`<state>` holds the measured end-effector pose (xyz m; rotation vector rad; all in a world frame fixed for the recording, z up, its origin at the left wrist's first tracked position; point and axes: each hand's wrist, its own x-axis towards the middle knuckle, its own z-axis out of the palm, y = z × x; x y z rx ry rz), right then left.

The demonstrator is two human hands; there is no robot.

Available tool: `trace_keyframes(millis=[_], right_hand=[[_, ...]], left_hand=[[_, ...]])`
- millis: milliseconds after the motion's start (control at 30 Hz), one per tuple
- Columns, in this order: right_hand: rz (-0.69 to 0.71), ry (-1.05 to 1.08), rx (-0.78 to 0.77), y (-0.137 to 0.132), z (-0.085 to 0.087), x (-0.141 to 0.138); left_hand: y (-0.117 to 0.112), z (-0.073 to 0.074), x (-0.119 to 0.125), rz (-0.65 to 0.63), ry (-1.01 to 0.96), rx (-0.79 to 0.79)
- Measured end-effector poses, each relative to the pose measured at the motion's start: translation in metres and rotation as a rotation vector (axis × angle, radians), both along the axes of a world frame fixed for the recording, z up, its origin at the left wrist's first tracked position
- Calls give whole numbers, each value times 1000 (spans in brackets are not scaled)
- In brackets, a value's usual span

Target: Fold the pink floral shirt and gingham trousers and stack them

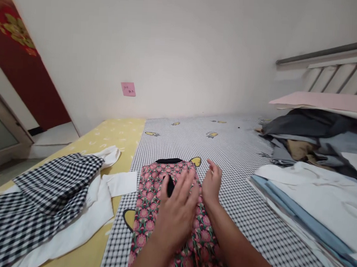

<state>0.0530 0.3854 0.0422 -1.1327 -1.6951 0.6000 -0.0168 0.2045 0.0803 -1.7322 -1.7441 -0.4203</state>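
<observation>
The floral garment (146,206) is covered in pink, round flowers with touches of green on a dark ground, with a black band at its far edge and a small black patch beside the left thumb. It lies folded into a long, narrow shape on the checked sheet (178,143). The left hand (178,204) is over its middle, flat, fingers extended and gripping nothing; whether the palm presses down cannot be told. The right hand (212,184) is at its right edge, fingers loosely curved, with nothing visibly grasped.
</observation>
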Motion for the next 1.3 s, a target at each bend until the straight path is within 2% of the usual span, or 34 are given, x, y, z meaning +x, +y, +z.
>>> trace_keyframes(millis=[33,67,167,233,300,367,467,567,633,700,767,900,1000,1067,1133,1167,1233,1300], right_hand=[[53,-93,37,3,-1,-1],[134,-239,69,6,-3,-2],[351,-716,77,16,-15,-4],[339,-817,6,22,-24,-5],[264,-805,-61,28,-28,-8],[222,-792,-105,31,-24,-8],[222,-774,-176,23,-10,1],[340,-791,-217,-8,3,27],[462,-837,-160,-43,3,53],[536,-882,-34,-83,-4,83],[553,-895,99,-123,-15,114],[622,-843,224,-185,-39,175],[757,-804,275,-215,-58,225],[890,-771,290,-229,-71,261],[987,-720,308,-237,-84,298],[1000,-692,332,-238,-89,314],[918,-649,397,-236,-95,338],[717,-643,449,-231,-94,345]], left_hand=[[11,1,-3,-28,-14,-88],[19,-3,-6,4,-63,-181],[27,-37,-18,293,-257,-343],[22,-59,-24,415,-299,-364],[16,-70,-26,439,-311,-395],[15,-70,-28,448,-357,-458],[18,-58,-32,440,-433,-562],[15,-44,-34,378,-414,-645],[3,-37,-31,338,-384,-663],[-18,-31,-23,325,-377,-658],[-47,-29,-11,279,-340,-637],[-124,-38,22,40,-174,-578],[-189,-47,51,-58,-153,-667],[-231,-50,66,-170,-180,-750],[-269,-52,72,-298,-220,-772],[-285,-54,71,-319,-247,-746],[-311,-60,59,-229,-282,-623],[-326,-68,40,-29,-239,-473]])
